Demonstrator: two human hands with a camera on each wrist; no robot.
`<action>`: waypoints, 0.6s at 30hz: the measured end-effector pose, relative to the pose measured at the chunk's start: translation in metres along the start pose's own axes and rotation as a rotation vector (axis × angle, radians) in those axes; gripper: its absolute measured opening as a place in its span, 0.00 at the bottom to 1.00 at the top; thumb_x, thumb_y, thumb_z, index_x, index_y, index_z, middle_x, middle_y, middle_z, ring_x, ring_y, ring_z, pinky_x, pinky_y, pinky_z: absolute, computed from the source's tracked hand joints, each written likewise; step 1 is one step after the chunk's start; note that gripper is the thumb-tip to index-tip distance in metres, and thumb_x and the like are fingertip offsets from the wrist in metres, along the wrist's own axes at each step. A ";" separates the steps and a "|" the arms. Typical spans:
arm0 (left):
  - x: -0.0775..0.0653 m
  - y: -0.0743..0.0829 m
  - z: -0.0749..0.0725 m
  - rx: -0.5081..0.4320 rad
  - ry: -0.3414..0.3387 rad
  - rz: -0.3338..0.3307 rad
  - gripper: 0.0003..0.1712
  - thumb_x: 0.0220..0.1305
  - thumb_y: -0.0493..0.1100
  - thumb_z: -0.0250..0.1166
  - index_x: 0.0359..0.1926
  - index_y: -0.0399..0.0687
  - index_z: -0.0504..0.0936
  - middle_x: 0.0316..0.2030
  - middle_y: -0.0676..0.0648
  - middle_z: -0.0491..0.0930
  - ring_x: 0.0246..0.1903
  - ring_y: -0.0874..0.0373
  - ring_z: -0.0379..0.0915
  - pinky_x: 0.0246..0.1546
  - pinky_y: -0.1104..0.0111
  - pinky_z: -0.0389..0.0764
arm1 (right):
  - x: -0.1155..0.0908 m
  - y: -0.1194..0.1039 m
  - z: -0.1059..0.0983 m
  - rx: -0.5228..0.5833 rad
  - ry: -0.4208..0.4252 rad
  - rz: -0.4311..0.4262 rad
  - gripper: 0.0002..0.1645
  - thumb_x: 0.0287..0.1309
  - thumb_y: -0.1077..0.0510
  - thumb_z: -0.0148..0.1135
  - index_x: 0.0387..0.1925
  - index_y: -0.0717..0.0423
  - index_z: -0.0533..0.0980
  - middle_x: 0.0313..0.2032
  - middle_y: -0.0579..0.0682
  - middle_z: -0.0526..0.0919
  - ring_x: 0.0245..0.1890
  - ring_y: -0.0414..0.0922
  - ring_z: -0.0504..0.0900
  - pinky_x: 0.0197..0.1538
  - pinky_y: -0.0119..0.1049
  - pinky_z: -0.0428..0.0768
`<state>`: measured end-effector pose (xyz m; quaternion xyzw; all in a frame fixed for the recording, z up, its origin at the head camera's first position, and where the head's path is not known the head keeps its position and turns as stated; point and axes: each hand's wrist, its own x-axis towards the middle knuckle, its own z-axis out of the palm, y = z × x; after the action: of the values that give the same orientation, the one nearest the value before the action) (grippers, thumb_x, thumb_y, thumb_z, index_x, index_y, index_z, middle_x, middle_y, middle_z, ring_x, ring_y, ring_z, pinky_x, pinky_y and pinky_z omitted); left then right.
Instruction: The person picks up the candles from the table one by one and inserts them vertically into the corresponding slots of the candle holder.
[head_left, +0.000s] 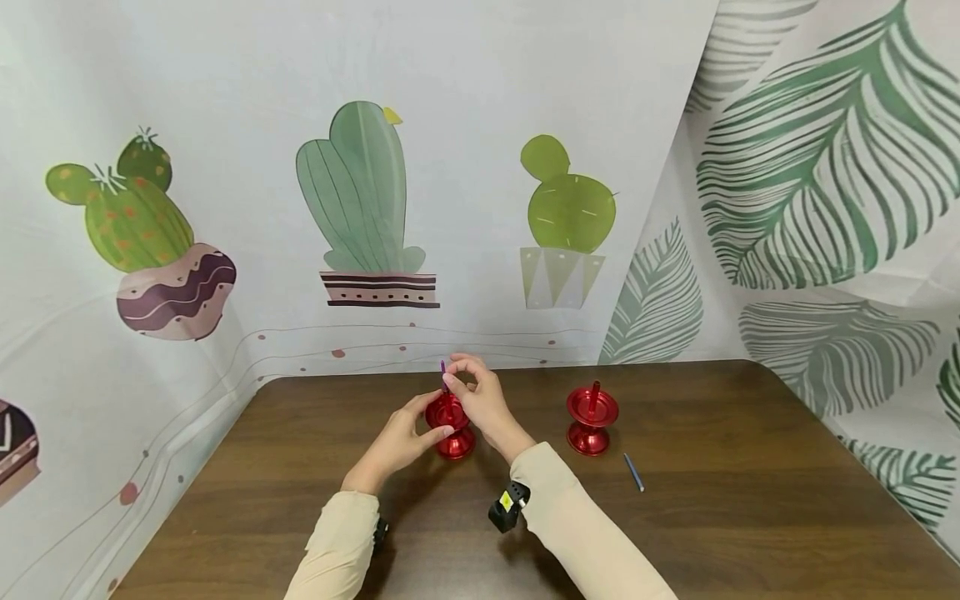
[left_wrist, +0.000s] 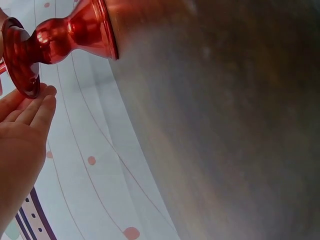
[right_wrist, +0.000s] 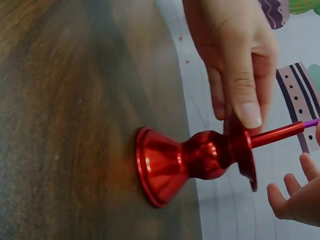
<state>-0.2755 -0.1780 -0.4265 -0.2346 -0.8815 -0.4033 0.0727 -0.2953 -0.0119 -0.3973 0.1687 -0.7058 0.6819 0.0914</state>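
Observation:
A shiny red candle holder [head_left: 456, 443] with a flared foot and a wide dish stands on the table. My left hand [head_left: 396, 442] grips the rim of its dish, the thumb on the near side. A slim purple candle [right_wrist: 311, 123] sits in line with the holder's upright tube [right_wrist: 277, 136], its lower end at the tube's mouth. Thumb and index finger of my right hand [head_left: 486, 407] pinch this candle; the other fingers are bent apart from the dish. In the left wrist view, the left fingers [left_wrist: 42, 112] touch the dish edge.
Right of my hands stands a second red candle holder [head_left: 589, 437], its tube bare. A thin blue candle [head_left: 633, 472] lies on the brown wooden table [head_left: 720, 517] near it. Behind the table hangs a white cloth [head_left: 472, 208] printed with cacti and leaves.

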 end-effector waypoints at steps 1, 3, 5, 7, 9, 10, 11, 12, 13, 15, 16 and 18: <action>0.000 0.000 0.000 0.000 0.001 0.001 0.37 0.58 0.42 0.71 0.65 0.36 0.68 0.59 0.39 0.73 0.56 0.45 0.73 0.57 0.50 0.72 | 0.000 0.002 0.000 -0.015 0.001 -0.007 0.07 0.63 0.62 0.60 0.38 0.63 0.78 0.59 0.57 0.74 0.64 0.56 0.65 0.60 0.58 0.66; 0.000 0.000 0.000 0.000 0.005 0.006 0.37 0.58 0.42 0.71 0.65 0.36 0.68 0.59 0.39 0.73 0.56 0.45 0.73 0.57 0.50 0.72 | -0.001 0.004 0.000 -0.040 -0.001 -0.013 0.06 0.63 0.62 0.60 0.37 0.63 0.77 0.59 0.58 0.74 0.63 0.56 0.66 0.59 0.59 0.66; 0.001 -0.001 0.000 0.001 0.008 0.015 0.36 0.58 0.43 0.71 0.65 0.35 0.68 0.59 0.39 0.73 0.56 0.45 0.73 0.57 0.50 0.72 | -0.002 0.007 0.000 -0.070 -0.004 -0.015 0.05 0.63 0.63 0.60 0.36 0.63 0.77 0.59 0.59 0.74 0.63 0.55 0.67 0.59 0.59 0.67; 0.001 -0.001 0.000 -0.001 0.011 0.024 0.36 0.58 0.43 0.70 0.65 0.35 0.68 0.60 0.39 0.73 0.57 0.45 0.72 0.58 0.50 0.71 | -0.003 0.008 -0.001 -0.090 -0.011 -0.016 0.04 0.63 0.63 0.60 0.36 0.62 0.77 0.58 0.60 0.74 0.63 0.56 0.67 0.59 0.60 0.67; 0.001 -0.001 0.000 -0.009 0.011 0.030 0.36 0.59 0.42 0.70 0.65 0.35 0.68 0.60 0.38 0.72 0.57 0.45 0.72 0.58 0.50 0.71 | -0.004 0.009 -0.001 -0.116 -0.021 -0.026 0.04 0.63 0.63 0.60 0.36 0.62 0.77 0.58 0.60 0.74 0.62 0.56 0.68 0.59 0.60 0.67; 0.000 -0.001 0.000 -0.011 0.011 0.032 0.36 0.59 0.42 0.70 0.65 0.35 0.68 0.60 0.38 0.72 0.57 0.45 0.72 0.58 0.49 0.71 | -0.004 0.009 -0.002 -0.128 -0.028 -0.040 0.04 0.63 0.63 0.60 0.37 0.62 0.77 0.57 0.60 0.75 0.62 0.57 0.68 0.59 0.60 0.68; 0.000 -0.001 0.000 -0.013 0.010 0.030 0.36 0.58 0.42 0.70 0.65 0.35 0.68 0.60 0.38 0.72 0.57 0.45 0.72 0.58 0.49 0.71 | -0.005 0.009 -0.002 -0.134 -0.039 -0.046 0.05 0.63 0.63 0.60 0.38 0.62 0.78 0.57 0.60 0.74 0.62 0.57 0.68 0.59 0.61 0.68; 0.000 -0.001 0.000 -0.016 0.009 0.029 0.36 0.58 0.42 0.70 0.65 0.35 0.68 0.60 0.38 0.72 0.57 0.45 0.72 0.58 0.49 0.71 | -0.005 0.008 -0.003 -0.140 -0.051 -0.057 0.06 0.63 0.63 0.60 0.40 0.63 0.78 0.57 0.61 0.74 0.62 0.57 0.68 0.59 0.61 0.68; 0.000 -0.001 0.000 -0.016 0.010 0.029 0.36 0.58 0.42 0.70 0.65 0.35 0.68 0.59 0.38 0.73 0.57 0.45 0.72 0.58 0.49 0.71 | -0.006 0.007 -0.003 -0.150 -0.063 -0.073 0.07 0.63 0.63 0.60 0.42 0.63 0.78 0.58 0.61 0.74 0.62 0.58 0.68 0.58 0.61 0.68; -0.001 -0.001 0.000 -0.013 0.011 0.025 0.36 0.58 0.42 0.70 0.65 0.35 0.69 0.59 0.39 0.73 0.57 0.45 0.72 0.57 0.49 0.71 | -0.006 0.004 -0.003 -0.169 -0.089 -0.094 0.10 0.63 0.63 0.60 0.45 0.62 0.79 0.58 0.61 0.73 0.62 0.59 0.67 0.58 0.62 0.68; -0.001 -0.002 0.000 -0.008 0.012 0.026 0.35 0.58 0.42 0.70 0.64 0.36 0.69 0.59 0.39 0.73 0.57 0.46 0.72 0.57 0.49 0.71 | -0.006 0.003 -0.003 -0.180 -0.096 -0.103 0.11 0.63 0.62 0.61 0.46 0.62 0.79 0.58 0.60 0.73 0.62 0.58 0.68 0.58 0.62 0.68; -0.001 -0.002 0.001 -0.004 0.015 0.027 0.35 0.59 0.42 0.70 0.64 0.36 0.69 0.59 0.40 0.73 0.56 0.46 0.72 0.57 0.50 0.72 | -0.006 0.000 -0.002 -0.198 -0.096 -0.117 0.11 0.62 0.61 0.61 0.45 0.61 0.80 0.58 0.60 0.74 0.61 0.58 0.68 0.57 0.61 0.69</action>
<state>-0.2754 -0.1790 -0.4289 -0.2435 -0.8769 -0.4057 0.0845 -0.2902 -0.0097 -0.3994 0.2322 -0.7624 0.5933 0.1133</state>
